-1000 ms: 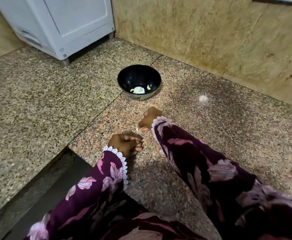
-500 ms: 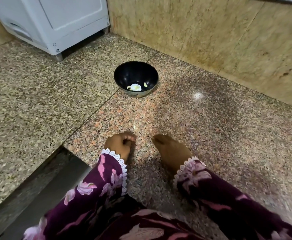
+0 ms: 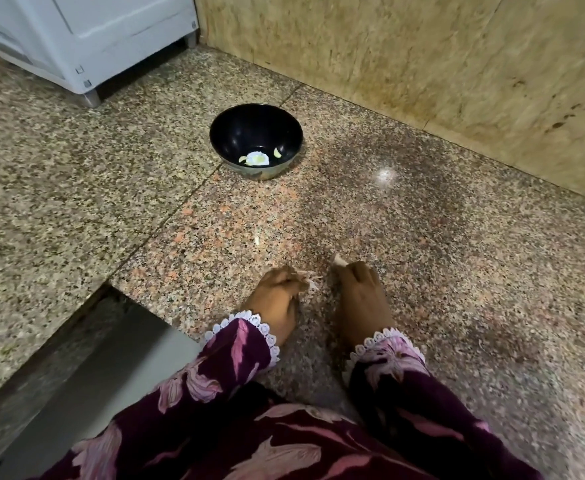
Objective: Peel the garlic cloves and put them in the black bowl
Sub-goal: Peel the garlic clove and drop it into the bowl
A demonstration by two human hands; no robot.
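The black bowl (image 3: pixel 255 142) stands on the granite counter ahead of me, with two peeled garlic cloves (image 3: pixel 277 152) and a white patch at its bottom. My right hand (image 3: pixel 359 292) pinches a pale garlic clove (image 3: pixel 339 260) at its fingertips, low over the counter. My left hand (image 3: pixel 279 294) is curled beside it, holding thin papery garlic skin (image 3: pixel 310 283) that sticks out from the fingers. A small pale scrap (image 3: pixel 256 240) lies on the counter between my hands and the bowl.
A white appliance (image 3: pixel 86 32) stands at the back left. A beige stone wall (image 3: pixel 422 64) runs along the back and right. The counter edge (image 3: pixel 111 282) drops off to a lower grey surface at my left.
My right hand drew back from near the bowl toward me and now shows a clove at its fingertips. My left hand stayed close by, with skin now sticking out of it.
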